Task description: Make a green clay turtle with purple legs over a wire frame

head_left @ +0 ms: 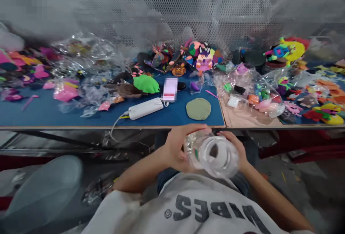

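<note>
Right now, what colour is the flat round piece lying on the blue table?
The flat round piece is dull grey-green, shown in the head view.

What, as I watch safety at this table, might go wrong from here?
The left hand grips a tilted clear jar in front of the table; a slip could drop it.
The cord from the white power strip hangs over the table's edge near the left forearm, which might snag it.
The flat green disc lies just beyond the jar; a bump might dent it if soft.
</note>
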Demonstrator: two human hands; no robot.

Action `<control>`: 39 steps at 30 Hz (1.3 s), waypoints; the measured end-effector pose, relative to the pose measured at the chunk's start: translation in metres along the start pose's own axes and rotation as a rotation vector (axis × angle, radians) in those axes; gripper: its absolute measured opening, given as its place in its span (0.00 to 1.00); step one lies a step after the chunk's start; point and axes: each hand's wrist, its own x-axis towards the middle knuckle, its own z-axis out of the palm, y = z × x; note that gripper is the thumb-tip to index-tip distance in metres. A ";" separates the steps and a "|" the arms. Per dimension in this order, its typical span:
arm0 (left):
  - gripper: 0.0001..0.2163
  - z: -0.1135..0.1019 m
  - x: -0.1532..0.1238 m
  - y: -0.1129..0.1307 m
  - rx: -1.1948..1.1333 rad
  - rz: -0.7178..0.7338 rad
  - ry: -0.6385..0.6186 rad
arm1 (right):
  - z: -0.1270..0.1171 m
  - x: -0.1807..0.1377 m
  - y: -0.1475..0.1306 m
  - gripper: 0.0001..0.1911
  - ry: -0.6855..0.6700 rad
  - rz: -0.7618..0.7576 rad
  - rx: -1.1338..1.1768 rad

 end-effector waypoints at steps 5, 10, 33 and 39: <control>0.44 0.031 -0.088 -0.027 0.008 -0.360 -0.251 | -0.009 -0.004 -0.022 0.29 -0.151 -0.137 0.077; 0.40 0.025 -0.122 -0.036 -0.126 -0.631 -0.357 | -0.004 0.024 -0.027 0.25 -0.382 -0.359 -0.084; 0.35 0.002 -0.062 -0.073 -0.275 -0.690 -0.762 | 0.011 0.095 -0.003 0.20 -0.531 -0.829 -0.331; 0.38 0.027 -0.062 -0.038 0.512 -0.367 -0.248 | 0.002 0.096 -0.011 0.10 -0.447 0.028 -0.272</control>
